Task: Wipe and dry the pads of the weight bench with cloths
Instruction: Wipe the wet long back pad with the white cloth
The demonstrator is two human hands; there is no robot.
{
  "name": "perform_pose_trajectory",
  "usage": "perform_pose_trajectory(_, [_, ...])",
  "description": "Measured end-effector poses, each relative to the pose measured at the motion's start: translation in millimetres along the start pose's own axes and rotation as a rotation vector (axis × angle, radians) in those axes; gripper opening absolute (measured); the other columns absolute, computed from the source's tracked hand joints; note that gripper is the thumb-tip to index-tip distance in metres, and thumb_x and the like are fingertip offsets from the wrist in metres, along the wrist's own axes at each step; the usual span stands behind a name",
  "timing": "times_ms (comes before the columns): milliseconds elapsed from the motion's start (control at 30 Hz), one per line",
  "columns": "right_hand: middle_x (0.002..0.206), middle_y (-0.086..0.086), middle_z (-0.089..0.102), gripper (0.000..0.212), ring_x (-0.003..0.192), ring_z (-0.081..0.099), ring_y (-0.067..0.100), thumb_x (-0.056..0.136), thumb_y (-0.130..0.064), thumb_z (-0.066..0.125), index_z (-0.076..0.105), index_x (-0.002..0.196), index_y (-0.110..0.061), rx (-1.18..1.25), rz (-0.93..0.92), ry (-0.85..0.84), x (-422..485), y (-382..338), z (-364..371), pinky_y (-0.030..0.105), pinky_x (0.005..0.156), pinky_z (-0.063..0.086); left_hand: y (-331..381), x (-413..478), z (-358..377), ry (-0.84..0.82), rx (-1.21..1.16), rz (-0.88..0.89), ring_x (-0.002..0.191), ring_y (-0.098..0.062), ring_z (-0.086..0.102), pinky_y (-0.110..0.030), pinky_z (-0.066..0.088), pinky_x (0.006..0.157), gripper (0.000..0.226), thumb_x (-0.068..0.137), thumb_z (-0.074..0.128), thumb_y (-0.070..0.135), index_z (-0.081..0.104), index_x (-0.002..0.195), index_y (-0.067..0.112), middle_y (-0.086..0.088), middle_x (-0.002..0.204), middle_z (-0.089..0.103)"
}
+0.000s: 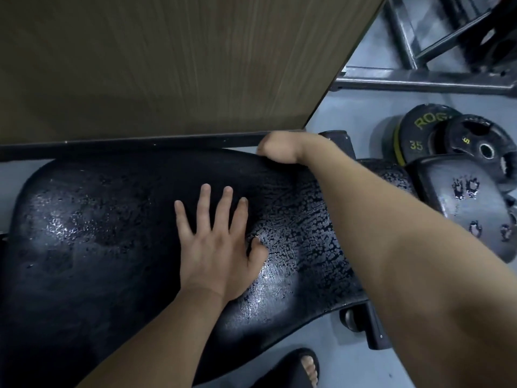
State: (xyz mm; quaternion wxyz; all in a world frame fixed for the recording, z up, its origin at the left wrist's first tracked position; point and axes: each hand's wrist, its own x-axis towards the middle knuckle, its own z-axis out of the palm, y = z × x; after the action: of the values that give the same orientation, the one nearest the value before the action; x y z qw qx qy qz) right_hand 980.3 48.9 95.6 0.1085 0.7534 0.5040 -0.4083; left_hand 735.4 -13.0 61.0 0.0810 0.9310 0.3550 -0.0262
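Cracked black bench pad [84, 233]; left hand [215, 253] flat on it.

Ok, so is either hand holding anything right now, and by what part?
The right hand grips the bench pad by its far edge. The left hand lies flat on the pad, holding nothing.

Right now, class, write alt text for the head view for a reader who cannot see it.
A person's left hand lies flat, fingers spread, on a cracked black bench pad, while the right hand curls over its far edge. Weight plates lie at right.
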Motion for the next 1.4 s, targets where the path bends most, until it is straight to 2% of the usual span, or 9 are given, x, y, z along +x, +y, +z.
perform_pose_trajectory(100, [0.115, 0.005, 0.067, 0.03, 0.102, 0.059, 0.021, 0.104, -0.018, 0.045, 0.071, 0.113, -0.007, 0.128, -0.038, 0.064, 6.0, -7.9, -0.4, 0.038, 0.099, 0.049, 0.0, 0.3, 2.2, 0.009, 0.003, 0.005, 0.155, -0.041, 0.018, -0.074, 0.012, 0.117, 0.076, 0.084, 0.045, 0.055, 0.048, 0.15, 0.017, -0.01, 0.162, 0.037])
perform_pose_trajectory(233, [0.095, 0.013, 0.067, 0.036, 0.088, 0.056, 0.025, 0.105, -0.031, 0.045, 0.064, 0.096, -0.001, 0.132, -0.053, 0.119, -11.5, 17.2, -2.4, 0.039, 0.085, 0.047, -0.1, -0.6, 3.7, 0.026, -0.007, 0.012, 0.154, -0.041, 0.019, -0.074, 0.012, 0.116, 0.075, 0.084, 0.045, 0.053, 0.05, 0.149, 0.016, -0.011, 0.161, 0.039])
perform_pose_trajectory(433, [0.09, 0.002, 0.067, 0.029, 0.093, 0.065, 0.032, 0.101, -0.036, 0.05, 0.064, 0.081, -0.021, -0.03, 0.128, 0.112, -47.8, 68.4, -12.9, 0.046, 0.092, 0.053, -0.6, 0.7, 3.2, 0.025, -0.015, 0.016, 0.154, -0.042, 0.02, -0.074, 0.012, 0.117, 0.074, 0.086, 0.043, 0.054, 0.05, 0.149, 0.015, -0.012, 0.161, 0.039])
perform_pose_trajectory(633, [0.086, 0.001, 0.066, 0.027, 0.051, 0.062, 0.019, 0.106, -0.038, 0.045, 0.064, 0.103, -0.019, 0.145, -0.019, 0.202, -37.8, 26.9, 2.6, 0.032, 0.063, 0.054, 0.5, 0.8, 3.5, 0.025, -0.006, 0.005, 0.154, -0.04, 0.019, -0.073, 0.012, 0.117, 0.073, 0.086, 0.044, 0.053, 0.05, 0.148, 0.015, -0.011, 0.16, 0.038])
perform_pose_trajectory(733, [0.084, -0.001, 0.062, 0.031, 0.067, 0.06, 0.015, 0.108, -0.036, 0.043, 0.062, 0.102, -0.013, 0.098, -0.051, 0.233, -48.9, 45.3, 9.5, 0.029, 0.067, 0.044, 1.1, 0.9, 3.5, 0.024, 0.002, 0.002, 0.154, -0.04, 0.019, -0.072, 0.012, 0.118, 0.072, 0.087, 0.043, 0.053, 0.049, 0.148, 0.015, -0.011, 0.16, 0.038])
perform_pose_trajectory(900, [0.107, 0.003, 0.061, 0.025, 0.097, 0.059, 0.027, 0.105, -0.038, 0.048, 0.061, 0.112, -0.019, -0.14, 0.197, 0.158, -70.9, 105.3, -5.6, 0.034, 0.086, 0.042, 0.6, 1.5, 3.7, 0.041, -0.019, 0.005, 0.153, -0.04, 0.02, -0.073, 0.012, 0.118, 0.073, 0.087, 0.04, 0.053, 0.05, 0.148, 0.014, -0.012, 0.16, 0.039])
perform_pose_trajectory(1200, [0.11, 0.006, 0.065, 0.027, 0.098, 0.062, 0.024, 0.108, -0.034, 0.043, 0.064, 0.115, -0.018, 0.09, 0.012, 0.295, -63.0, 49.0, 23.8, 0.037, 0.089, 0.049, 1.8, 2.5, 3.3, 0.033, -0.005, 0.0, 0.154, -0.039, 0.019, -0.071, 0.011, 0.118, 0.074, 0.086, 0.04, 0.054, 0.049, 0.148, 0.015, -0.011, 0.16, 0.039])
perform_pose_trajectory(1300, [0.109, 0.005, 0.062, 0.025, 0.095, 0.055, 0.022, 0.107, -0.034, 0.047, 0.063, 0.119, -0.019, 0.011, 0.134, 0.305, -85.9, 91.3, 16.1, 0.032, 0.085, 0.042, 1.6, 2.4, 3.0, 0.037, -0.014, -0.001, 0.153, -0.04, 0.019, -0.072, 0.01, 0.119, 0.074, 0.086, 0.039, 0.054, 0.049, 0.147, 0.015, -0.012, 0.16, 0.039])
perform_pose_trajectory(1400, [0.115, 0.016, 0.064, 0.015, 0.094, 0.051, 0.027, 0.103, -0.025, 0.047, 0.058, 0.099, -0.016, -0.082, 0.261, 0.293, -82.7, 103.2, 7.6, 0.032, 0.081, 0.038, 1.3, 2.8, 3.1, 0.04, -0.019, 0.004, 0.153, -0.04, 0.02, -0.072, 0.011, 0.118, 0.073, 0.087, 0.039, 0.054, 0.05, 0.147, 0.014, -0.012, 0.159, 0.04])
